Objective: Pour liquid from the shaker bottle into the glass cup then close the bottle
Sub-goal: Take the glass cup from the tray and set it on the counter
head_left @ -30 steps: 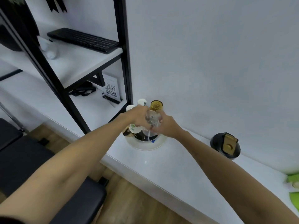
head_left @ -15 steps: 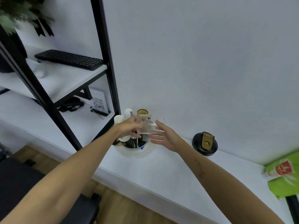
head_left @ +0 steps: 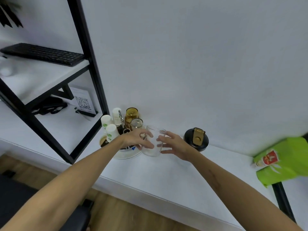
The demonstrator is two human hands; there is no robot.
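- left hand [head_left: 136,140] has carried the glass cup [head_left: 153,142] off the round tray [head_left: 128,155] since a second ago, fingers curled round its side, setting it on the white counter [head_left: 166,177] at the tray's 3 o'clock
- right hand [head_left: 175,145] has let go, fingers spread loose beside the cup, holding nothing
- shaker bottle [head_left: 196,139] sits lid-shut at the cup's 3 o'clock, untouched, so pouring hasn't started
- other cups [head_left: 131,115] stay on the tray, at the cup's 10 o'clock
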